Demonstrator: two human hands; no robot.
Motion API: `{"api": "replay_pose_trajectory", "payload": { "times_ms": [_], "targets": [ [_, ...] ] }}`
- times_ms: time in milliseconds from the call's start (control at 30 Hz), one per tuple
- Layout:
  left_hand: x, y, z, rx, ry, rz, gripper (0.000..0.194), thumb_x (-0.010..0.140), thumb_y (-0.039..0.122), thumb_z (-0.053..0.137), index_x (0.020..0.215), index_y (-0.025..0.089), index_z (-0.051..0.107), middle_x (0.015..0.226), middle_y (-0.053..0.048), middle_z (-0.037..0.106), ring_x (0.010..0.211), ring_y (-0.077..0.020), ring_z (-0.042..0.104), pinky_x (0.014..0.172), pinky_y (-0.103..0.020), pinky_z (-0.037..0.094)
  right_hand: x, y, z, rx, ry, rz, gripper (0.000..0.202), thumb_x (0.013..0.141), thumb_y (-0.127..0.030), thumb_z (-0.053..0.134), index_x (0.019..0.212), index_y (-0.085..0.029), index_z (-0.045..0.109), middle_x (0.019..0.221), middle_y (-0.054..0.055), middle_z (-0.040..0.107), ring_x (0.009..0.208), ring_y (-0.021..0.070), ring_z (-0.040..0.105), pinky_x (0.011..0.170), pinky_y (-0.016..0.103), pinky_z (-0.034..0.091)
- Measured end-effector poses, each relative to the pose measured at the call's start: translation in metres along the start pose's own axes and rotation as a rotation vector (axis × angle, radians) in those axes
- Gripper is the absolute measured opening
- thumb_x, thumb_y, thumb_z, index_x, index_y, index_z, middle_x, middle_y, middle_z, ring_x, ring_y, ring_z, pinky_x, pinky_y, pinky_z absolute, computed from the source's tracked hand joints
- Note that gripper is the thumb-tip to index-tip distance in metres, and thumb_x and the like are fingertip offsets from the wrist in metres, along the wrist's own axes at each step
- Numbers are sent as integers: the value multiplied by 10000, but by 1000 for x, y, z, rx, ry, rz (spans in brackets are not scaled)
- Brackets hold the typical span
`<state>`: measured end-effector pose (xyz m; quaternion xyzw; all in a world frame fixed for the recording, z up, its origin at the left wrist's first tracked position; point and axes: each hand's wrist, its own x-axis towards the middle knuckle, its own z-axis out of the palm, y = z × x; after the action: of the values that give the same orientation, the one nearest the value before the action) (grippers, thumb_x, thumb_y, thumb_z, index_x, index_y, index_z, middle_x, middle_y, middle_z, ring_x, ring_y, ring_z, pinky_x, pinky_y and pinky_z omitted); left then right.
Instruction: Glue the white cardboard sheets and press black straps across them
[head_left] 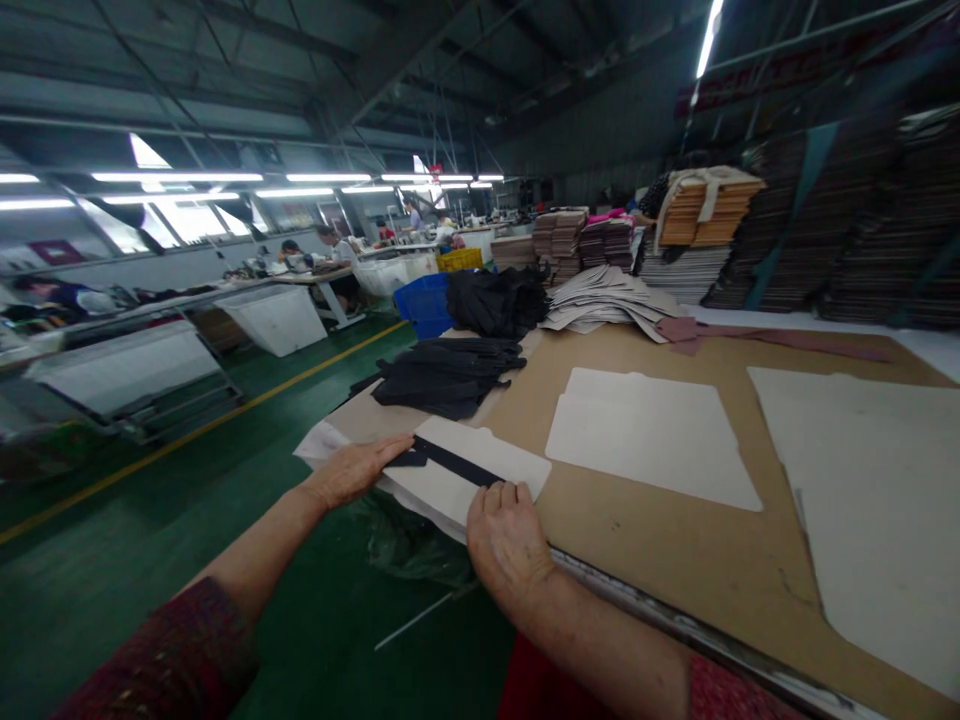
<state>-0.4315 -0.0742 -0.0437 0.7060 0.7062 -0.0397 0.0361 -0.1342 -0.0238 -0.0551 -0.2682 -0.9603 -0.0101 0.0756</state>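
A black strip (459,463) lies across a cream panel (495,455) at the table's near left corner. My left hand (360,470) is at the strip's left end, fingers together and pressing on it beside a short black piece (407,459). At the strip's right end my right hand (508,535) has its fingers curled down on the strip and the panel edge. Just beyond the panel is a pile of black strips (450,375). Another cream panel (652,430) lies flat to the right.
Large cream sheets (885,480) cover the table's (622,530) right side. Behind are a black cloth heap (499,300), fanned cream pieces (607,300), a mauve strip (780,338) and tall stacks (810,220). A blue crate (426,305) stands past the far left edge. People sit at distant workstations.
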Motion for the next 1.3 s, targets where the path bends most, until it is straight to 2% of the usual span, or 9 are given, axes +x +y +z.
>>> {"api": "replay_pose_trajectory", "payload": {
  "times_ms": [167,333,467,533,633,733,833,1000,1300],
  "targets": [
    [-10,-25,3,25,53,-47,660,878,327,488,1501,210,304,1552,-100,372,1358,-296,453,1131,-409,355,-33,32,-6,166,-21,-141,501,879,-221,532,1366,-106,509,1461,196,460,1342,404,383,1027,641,385],
    [-34,-25,-24,38,36,-250,648,784,457,595,1385,248,469,1412,-68,560,1254,-350,545,1084,-452,397,-97,86,-14,428,221,25,352,941,-146,395,1221,-180,605,1326,125,591,1250,288,499,1059,504,417],
    [-41,56,-63,-49,174,-500,539,840,625,476,1150,206,616,1074,-96,721,934,-319,683,855,-432,527,-126,114,-23,742,203,182,378,1019,-373,327,796,-240,603,804,24,664,756,189,623,705,318,503],
    [-36,118,-71,-466,269,-478,422,813,582,574,1025,222,629,954,-40,732,868,-230,684,783,-321,535,-129,117,-29,915,156,291,447,997,-508,345,715,-238,562,666,-7,606,626,165,584,596,282,455],
    [-21,205,-59,-1137,-67,-318,362,753,461,688,994,211,586,747,7,712,451,-87,508,396,-186,364,-122,110,-37,1155,153,414,551,938,-638,367,630,-218,548,612,1,576,599,161,561,572,273,426],
    [-8,258,-36,-1559,-246,-145,452,671,471,786,932,189,547,620,27,660,317,-34,349,294,-148,234,-114,101,-43,1437,157,428,459,870,-641,498,752,-206,586,680,5,604,615,153,542,585,265,439],
    [3,281,-19,-1792,-281,-17,449,695,486,793,892,180,531,565,29,631,289,-23,335,273,-128,221,-111,99,-43,1650,184,449,392,837,-564,619,1004,-213,567,773,-13,603,621,128,513,565,238,432],
    [18,296,-8,-2039,-374,109,441,736,502,774,881,184,506,542,23,631,261,-20,303,256,-123,219,-111,112,-37,1670,384,574,399,848,-534,652,1130,-260,582,772,-44,536,597,95,466,500,210,342],
    [24,315,0,-2169,-401,112,522,639,551,833,836,140,577,548,16,615,265,-11,337,261,-130,215,-119,123,-30,1029,697,193,233,948,-235,541,1124,-300,680,985,13,555,812,121,553,674,253,447]
  ]
}}
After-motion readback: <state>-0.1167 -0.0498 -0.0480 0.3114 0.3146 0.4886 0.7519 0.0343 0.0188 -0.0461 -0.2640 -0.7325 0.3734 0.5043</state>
